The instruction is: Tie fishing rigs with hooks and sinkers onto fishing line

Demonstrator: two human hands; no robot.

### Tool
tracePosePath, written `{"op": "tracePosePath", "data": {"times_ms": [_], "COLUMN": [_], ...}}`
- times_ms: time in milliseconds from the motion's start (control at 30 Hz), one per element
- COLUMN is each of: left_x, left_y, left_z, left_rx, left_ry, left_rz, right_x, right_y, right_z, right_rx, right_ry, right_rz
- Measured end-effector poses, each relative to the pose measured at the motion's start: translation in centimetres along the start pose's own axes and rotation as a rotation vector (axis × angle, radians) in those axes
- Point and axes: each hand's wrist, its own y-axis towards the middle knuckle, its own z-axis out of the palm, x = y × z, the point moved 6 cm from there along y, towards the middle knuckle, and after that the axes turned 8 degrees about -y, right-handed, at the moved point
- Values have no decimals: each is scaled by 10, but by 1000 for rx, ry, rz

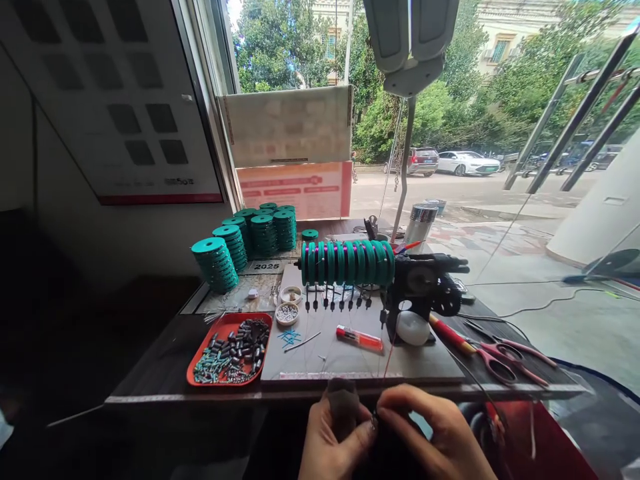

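Observation:
Below the table's front edge, my left hand [337,433] is closed around a dark grey cloth-like piece [343,403], its thumb near a tiny metallic item [373,419]. Close on its right, my right hand [430,427] pinches at that same small item, which is too small to name. A thin reddish line [390,357] runs up from near my fingers toward the black machine [423,283]. Green spools [347,262] sit in a row on this machine, with small dark weights [341,305] hanging beneath them.
An orange-red tray [190,373] holds dark cylinders and small parts. Stacks of green spools [263,233] stand at the back left. Two small bowls [287,314], a red-capped tube [360,338] and a white ball [412,328] rest on the board [320,365]. Scissors [500,367] lie at the right.

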Motion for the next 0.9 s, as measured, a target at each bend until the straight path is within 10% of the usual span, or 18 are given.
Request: {"op": "tracePosePath", "data": {"times_ms": [900], "left_x": [1], "left_y": [-1], "left_z": [9], "left_rx": [110], "left_ry": [-88], "left_rz": [-202], "right_x": [8], "right_y": [11], "right_z": [9], "right_rx": [203], "right_ry": [-93], "right_rz": [-126]}}
